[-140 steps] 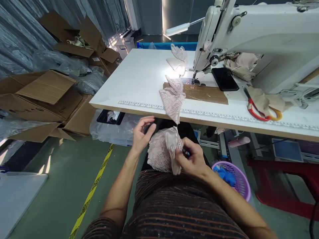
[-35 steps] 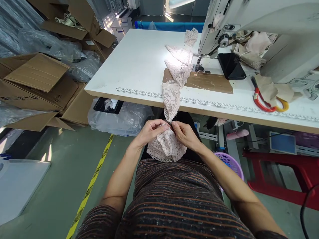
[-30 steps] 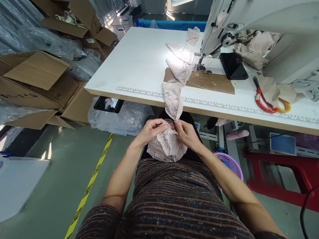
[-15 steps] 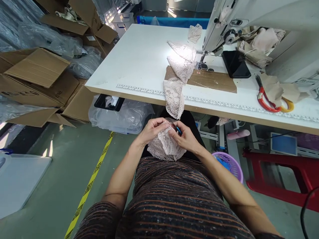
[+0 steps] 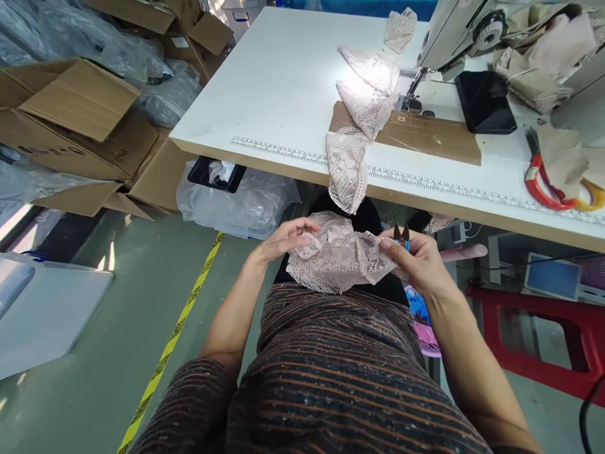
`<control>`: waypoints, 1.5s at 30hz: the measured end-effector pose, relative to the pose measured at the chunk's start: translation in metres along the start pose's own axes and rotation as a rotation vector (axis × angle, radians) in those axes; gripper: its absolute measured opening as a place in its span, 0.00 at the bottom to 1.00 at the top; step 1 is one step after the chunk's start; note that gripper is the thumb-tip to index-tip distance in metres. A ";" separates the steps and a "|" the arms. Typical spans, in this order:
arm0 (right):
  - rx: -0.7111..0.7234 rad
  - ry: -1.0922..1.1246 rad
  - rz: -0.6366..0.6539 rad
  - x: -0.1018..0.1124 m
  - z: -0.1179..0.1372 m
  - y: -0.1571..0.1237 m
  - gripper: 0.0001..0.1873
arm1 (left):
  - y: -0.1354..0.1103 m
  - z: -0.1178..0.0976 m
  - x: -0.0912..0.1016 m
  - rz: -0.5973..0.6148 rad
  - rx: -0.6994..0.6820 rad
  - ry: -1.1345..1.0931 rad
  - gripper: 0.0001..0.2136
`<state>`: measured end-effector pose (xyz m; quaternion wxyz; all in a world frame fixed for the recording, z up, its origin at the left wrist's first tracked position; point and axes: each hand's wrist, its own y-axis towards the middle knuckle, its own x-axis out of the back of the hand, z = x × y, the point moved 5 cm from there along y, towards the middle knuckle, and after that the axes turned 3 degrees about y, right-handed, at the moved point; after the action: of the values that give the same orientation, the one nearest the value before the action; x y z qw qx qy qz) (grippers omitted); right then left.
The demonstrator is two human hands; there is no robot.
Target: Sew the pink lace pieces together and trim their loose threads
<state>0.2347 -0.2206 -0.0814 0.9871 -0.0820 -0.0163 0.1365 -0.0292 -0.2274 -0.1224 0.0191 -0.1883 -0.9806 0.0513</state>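
A pale pink lace piece (image 5: pixel 338 255) is stretched between my two hands above my lap. My left hand (image 5: pixel 283 236) pinches its left edge. My right hand (image 5: pixel 418 261) grips its right edge and also holds small blue-handled thread snips (image 5: pixel 403 234), tips pointing up. A chain of more lace pieces (image 5: pixel 350 170) hangs over the front edge of the white sewing table (image 5: pixel 274 88) and runs back to the sewing machine (image 5: pixel 454 31).
A brown card sheet (image 5: pixel 425 135), a black phone (image 5: pixel 484 101) and red-and-yellow scissors (image 5: pixel 543 183) lie on the table. Cardboard boxes (image 5: pixel 75 126) and plastic bags crowd the floor at left. A purple basket (image 5: pixel 423 321) and a red stool (image 5: pixel 558 328) stand at right.
The lace in my hands now hangs free of the chain on the table. My hands have moved apart, spreading the piece wide. The view has tilted down and left.
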 end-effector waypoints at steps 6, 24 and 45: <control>0.041 -0.008 0.000 -0.003 0.010 0.002 0.20 | 0.000 -0.009 0.009 -0.067 -0.074 0.304 0.07; 0.331 -0.057 0.397 -0.117 0.060 0.002 0.11 | -0.009 -0.047 0.007 -0.142 -0.015 -0.147 0.21; -0.011 0.184 0.161 -0.110 0.028 0.019 0.18 | -0.012 -0.056 -0.003 -0.070 -0.042 -0.065 0.22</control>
<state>0.1219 -0.2278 -0.0577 0.9698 -0.1006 0.0803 0.2072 -0.0275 -0.2339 -0.0650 -0.0151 -0.1524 -0.9875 0.0363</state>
